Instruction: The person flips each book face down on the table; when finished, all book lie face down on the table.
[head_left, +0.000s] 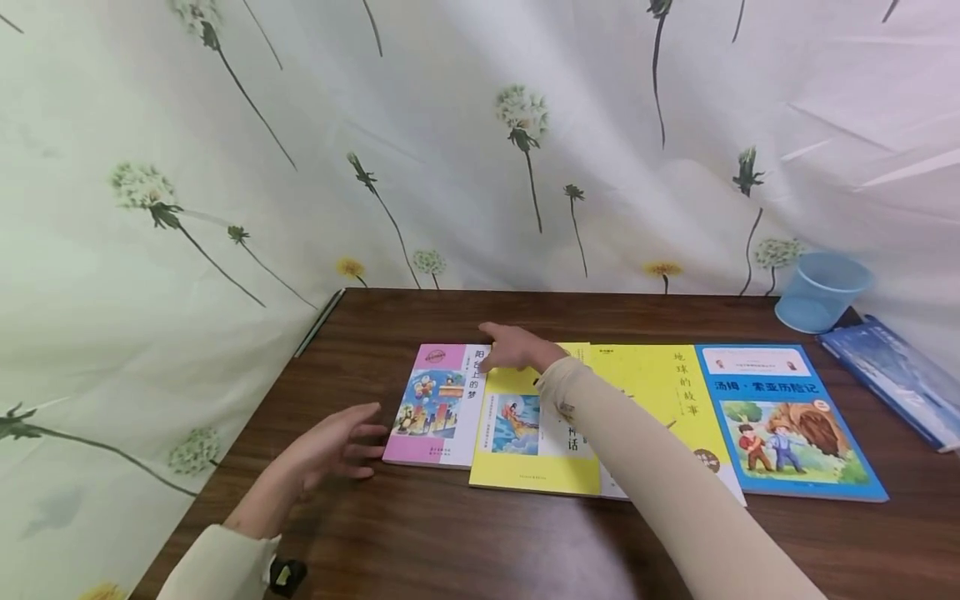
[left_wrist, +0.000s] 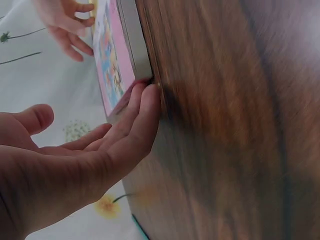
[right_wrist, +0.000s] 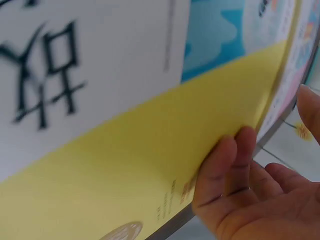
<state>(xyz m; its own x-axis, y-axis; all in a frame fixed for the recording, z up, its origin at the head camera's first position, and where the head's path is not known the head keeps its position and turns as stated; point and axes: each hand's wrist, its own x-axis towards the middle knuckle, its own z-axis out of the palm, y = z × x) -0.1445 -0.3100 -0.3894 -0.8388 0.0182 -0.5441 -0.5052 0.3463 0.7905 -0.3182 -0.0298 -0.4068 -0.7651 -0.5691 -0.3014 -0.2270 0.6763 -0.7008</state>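
Books lie side by side in a row on the table. At the left end is a pink-and-white book (head_left: 427,404) with a city picture. Beside it is a yellow book (head_left: 534,479) with a small blue picture, then another yellow book (head_left: 645,358), then a blue book (head_left: 806,490) with two cartoon figures. My left hand (head_left: 330,450) is by the pink book's left edge; in the left wrist view its extended fingertips are right at the book's corner. My right hand (head_left: 517,346) reaches over the first yellow book's top edge, fingers loosely bent, thumb apart. My right sleeve partly hides both yellow books.
A light blue plastic cup (head_left: 823,292) stands at the back right of the dark wooden table (head_left: 465,542). Near it, a blue book or box (head_left: 896,379) leans by the right-hand curtain. A dandelion-print curtain (head_left: 450,167) borders the table's back and left. A thin greenish strip (head_left: 318,323) lies along the left edge.
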